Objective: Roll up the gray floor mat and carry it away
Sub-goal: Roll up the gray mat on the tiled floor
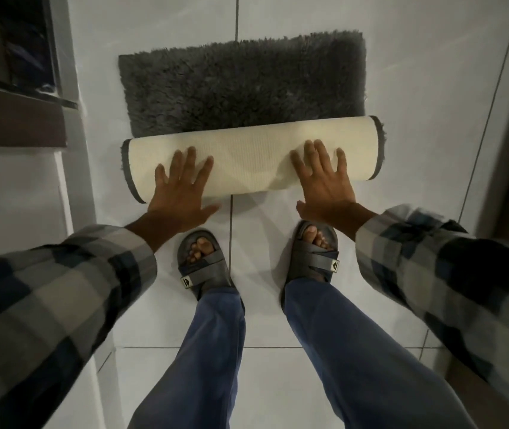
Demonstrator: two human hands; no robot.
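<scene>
Fingers (185, 162) of the left hand (179, 187) are spread apart and laid flat over the near left part of the rolled section of the gray floor mat (240, 85) — palm down, clamped on nothing. The right hand (324, 181) lies the same way on the near right part of the roll, its fingers fanned out across the curve and its thumb stretched back toward the tiles.

About half of the mat is rolled into a thick cylinder (253, 153) that shows its cream, ribbed backing, with a dark shaggy fringe at both ends. The other half lies flat on the white tiled floor (417, 88) on the far side of the roll, shaggy pile up. The roll runs left to right, tilted a little, its right end farther away than its left.

Both arms are in plaid sleeves (61, 289). Two feet in gray strapped sandals (203, 261) stand just behind the roll — one on each side of a grout line — below blue trouser legs (209, 351). A dark-framed step or threshold (18, 116) rises along the floor's left edge.
</scene>
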